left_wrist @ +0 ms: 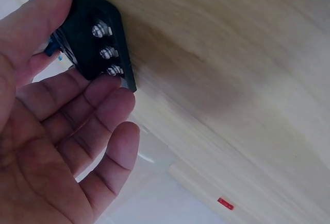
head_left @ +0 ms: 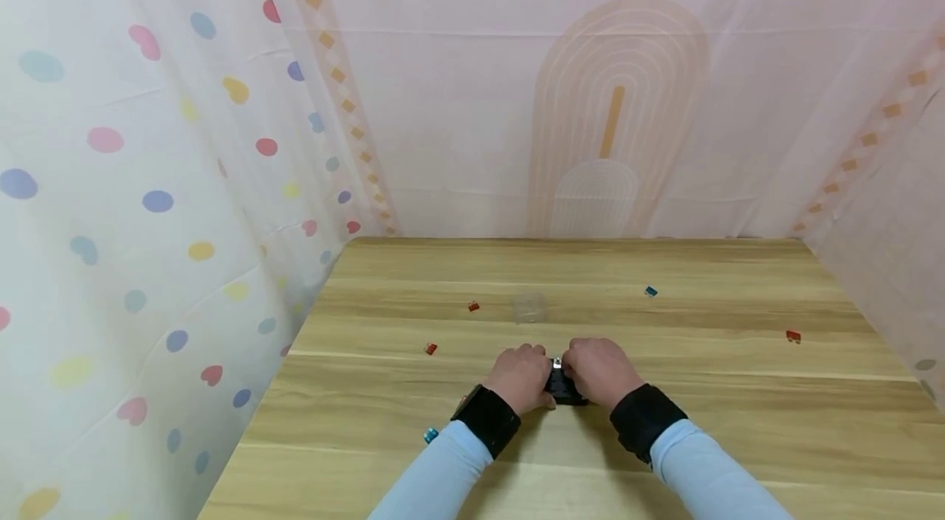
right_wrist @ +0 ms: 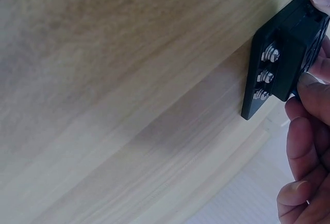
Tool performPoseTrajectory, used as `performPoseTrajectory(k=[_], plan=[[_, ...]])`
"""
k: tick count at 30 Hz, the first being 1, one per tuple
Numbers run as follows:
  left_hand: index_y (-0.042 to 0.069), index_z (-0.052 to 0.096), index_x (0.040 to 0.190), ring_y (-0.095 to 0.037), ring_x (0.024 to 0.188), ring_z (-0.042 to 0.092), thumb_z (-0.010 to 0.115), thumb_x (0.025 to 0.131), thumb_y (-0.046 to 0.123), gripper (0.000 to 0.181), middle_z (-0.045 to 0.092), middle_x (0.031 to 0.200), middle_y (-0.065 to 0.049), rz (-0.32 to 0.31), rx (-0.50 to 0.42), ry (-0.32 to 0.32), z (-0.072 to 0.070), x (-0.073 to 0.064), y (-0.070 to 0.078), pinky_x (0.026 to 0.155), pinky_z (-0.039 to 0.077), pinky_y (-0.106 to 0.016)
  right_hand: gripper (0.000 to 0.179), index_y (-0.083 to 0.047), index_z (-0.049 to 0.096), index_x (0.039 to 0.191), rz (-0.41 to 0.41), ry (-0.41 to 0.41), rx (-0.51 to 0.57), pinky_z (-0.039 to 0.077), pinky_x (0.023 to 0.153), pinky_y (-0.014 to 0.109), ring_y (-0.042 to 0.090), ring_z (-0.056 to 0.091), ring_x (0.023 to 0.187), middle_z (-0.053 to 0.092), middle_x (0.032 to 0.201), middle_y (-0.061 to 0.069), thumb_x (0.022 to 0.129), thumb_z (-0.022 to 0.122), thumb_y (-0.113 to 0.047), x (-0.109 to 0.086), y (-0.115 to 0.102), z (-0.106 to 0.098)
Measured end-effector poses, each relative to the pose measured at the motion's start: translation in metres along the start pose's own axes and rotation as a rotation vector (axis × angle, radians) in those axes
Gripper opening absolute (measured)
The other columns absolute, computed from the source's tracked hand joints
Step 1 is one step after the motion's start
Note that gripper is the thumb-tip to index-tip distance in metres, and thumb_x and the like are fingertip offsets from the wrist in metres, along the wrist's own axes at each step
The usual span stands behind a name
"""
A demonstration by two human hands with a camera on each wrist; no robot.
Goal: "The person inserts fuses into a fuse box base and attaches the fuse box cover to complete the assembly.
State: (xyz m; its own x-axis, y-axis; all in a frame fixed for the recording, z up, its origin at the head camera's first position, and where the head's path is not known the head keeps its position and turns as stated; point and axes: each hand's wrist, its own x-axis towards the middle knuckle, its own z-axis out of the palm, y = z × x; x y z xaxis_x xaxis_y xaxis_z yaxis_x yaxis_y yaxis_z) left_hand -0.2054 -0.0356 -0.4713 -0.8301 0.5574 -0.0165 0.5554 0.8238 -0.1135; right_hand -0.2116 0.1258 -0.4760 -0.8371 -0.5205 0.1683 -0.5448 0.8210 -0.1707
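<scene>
A black fuse block [head_left: 566,390] with silver screw terminals along its edge sits on the table between both hands. My left hand [head_left: 520,376] holds it at one side, thumb [left_wrist: 59,2] on its edge and fingers bent against the other end. At the opposite side, my right hand [head_left: 601,371] has its thumb [right_wrist: 315,96] and fingers curled in close over the block's top. They pinch a small blue blade fuse [left_wrist: 52,47], mostly hidden by fingers. Both wrist views show the row of terminals [right_wrist: 266,74].
Red blade fuses lie left of the hands [head_left: 431,348], farther back [head_left: 474,306] and at far right [head_left: 793,336]. A blue fuse [head_left: 650,291] lies at the back. Behind the hands is a clear plastic cover [head_left: 529,307]. Another blue piece [head_left: 431,435] is beside the left forearm.
</scene>
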Motion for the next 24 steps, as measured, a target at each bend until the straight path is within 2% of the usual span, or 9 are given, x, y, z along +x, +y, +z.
performPoseTrajectory(k=[8,17,24], plan=[[0.013,0.072,0.097,-0.013,0.079,0.058,0.084,0.073,0.052,0.047,0.060,0.086,0.003,-0.015,0.008,-0.016,-0.004,-0.001,0.002,0.067,0.050,-0.027,0.013,-0.010,0.072,0.073,0.005,0.005,-0.010,0.045,0.059,0.029,0.012,0.046,0.058,0.053,0.067,-0.004,0.083,0.077,-0.004,0.001,-0.001,-0.003],[0.013,0.073,0.092,-0.014,0.077,0.058,0.086,0.071,0.052,0.046,0.059,0.085,0.003,-0.017,-0.010,0.036,0.003,-0.005,0.002,0.064,0.050,-0.028,0.016,-0.012,0.071,0.070,-0.012,0.014,-0.031,0.044,0.056,0.028,0.011,0.045,0.056,0.053,0.066,-0.004,0.083,0.077,-0.006,0.000,0.000,0.002],[0.013,0.073,0.094,-0.014,0.077,0.059,0.086,0.070,0.052,0.048,0.059,0.085,0.003,-0.031,0.008,0.044,0.008,-0.004,0.000,0.063,0.050,-0.029,0.016,-0.012,0.070,0.070,-0.026,0.032,-0.036,0.044,0.055,0.028,0.011,0.046,0.056,0.053,0.066,-0.003,0.083,0.077,-0.005,0.001,-0.002,0.003]])
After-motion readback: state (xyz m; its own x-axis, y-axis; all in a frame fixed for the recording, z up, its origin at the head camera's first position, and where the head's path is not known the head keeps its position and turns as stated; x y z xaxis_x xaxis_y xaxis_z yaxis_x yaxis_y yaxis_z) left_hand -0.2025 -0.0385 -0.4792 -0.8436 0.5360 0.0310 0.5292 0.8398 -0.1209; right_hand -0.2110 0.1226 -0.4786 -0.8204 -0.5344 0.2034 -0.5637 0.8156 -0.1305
